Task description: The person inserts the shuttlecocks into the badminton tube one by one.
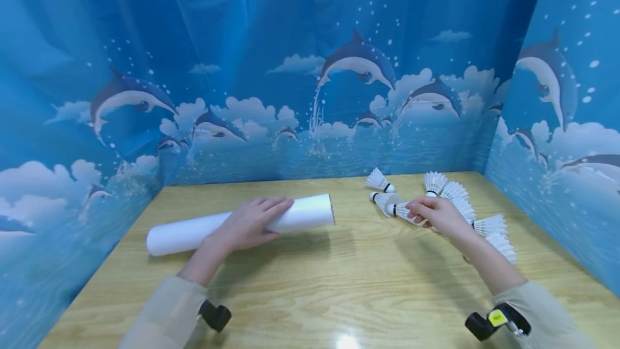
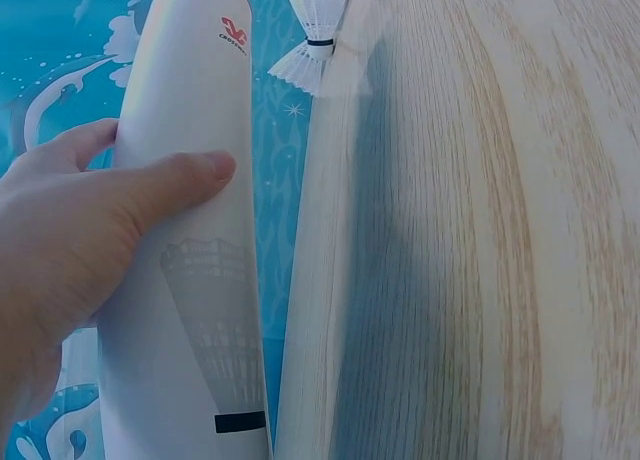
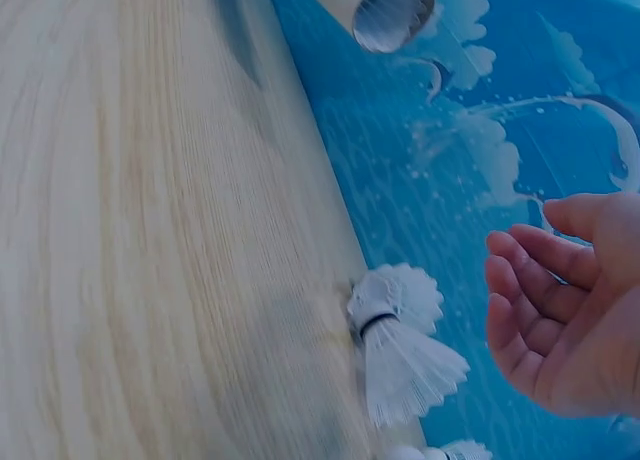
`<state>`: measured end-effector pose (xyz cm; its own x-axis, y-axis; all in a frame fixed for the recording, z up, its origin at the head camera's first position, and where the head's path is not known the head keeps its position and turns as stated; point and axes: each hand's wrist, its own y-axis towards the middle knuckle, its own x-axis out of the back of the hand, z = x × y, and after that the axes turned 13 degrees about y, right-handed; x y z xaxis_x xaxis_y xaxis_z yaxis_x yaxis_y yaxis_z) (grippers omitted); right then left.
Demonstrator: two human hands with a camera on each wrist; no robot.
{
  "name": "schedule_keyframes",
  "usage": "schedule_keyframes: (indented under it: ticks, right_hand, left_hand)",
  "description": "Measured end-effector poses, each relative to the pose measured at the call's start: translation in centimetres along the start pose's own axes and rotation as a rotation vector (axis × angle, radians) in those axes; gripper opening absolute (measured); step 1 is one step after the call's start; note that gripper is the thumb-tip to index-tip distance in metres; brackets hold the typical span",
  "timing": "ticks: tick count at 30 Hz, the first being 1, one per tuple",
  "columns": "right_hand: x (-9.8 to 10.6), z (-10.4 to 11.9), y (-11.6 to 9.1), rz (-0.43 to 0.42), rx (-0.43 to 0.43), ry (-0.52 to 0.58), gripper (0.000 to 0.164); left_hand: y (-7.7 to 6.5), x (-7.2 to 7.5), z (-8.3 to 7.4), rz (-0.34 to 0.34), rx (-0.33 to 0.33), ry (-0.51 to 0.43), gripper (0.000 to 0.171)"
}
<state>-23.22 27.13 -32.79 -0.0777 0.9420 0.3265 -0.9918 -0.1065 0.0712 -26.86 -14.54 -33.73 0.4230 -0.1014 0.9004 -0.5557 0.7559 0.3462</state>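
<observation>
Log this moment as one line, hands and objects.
left hand: grips white tube | right hand: holds nothing, near shuttlecocks | table: shuttlecocks on right side

The tube [image 1: 307, 213] under the left hand [image 1: 253, 222] is white, marked with a red logo [image 2: 233, 31] ahead of the thumb [image 2: 195, 175] and a grey shuttlecock print [image 2: 213, 310] behind it. I note white, black-banded shuttlecocks [image 1: 491, 225] about the right hand [image 1: 439, 215], a yellowish wood-grained tabletop [image 1: 358, 284] below both, and blue dolphin-and-cloud sheeting [image 1: 286, 26] beyond.
</observation>
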Motion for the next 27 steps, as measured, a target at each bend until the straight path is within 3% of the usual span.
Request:
schedule_keyframes:
  ticks: [8, 15, 27]
  right_hand:
    - [3.9, -0.8, -1.5, 0.0, -0.039, -0.12, 0.048]
    - [7.5, -2.0, -3.6, -0.084, -0.026, -0.217, 0.045]
    - [12.6, -4.2, -5.9, -0.127, -0.21, -0.368, 0.068]
  left_hand:
    - [-0.1, 0.1, 0.1, -0.007, 0.01, 0.009, 0.081]
    - [-0.2, 0.0, -0.1, -0.016, 0.006, 0.007, 0.079]
    - [-0.4, -0.2, 0.0, -0.01, 0.008, 0.014, 0.079]
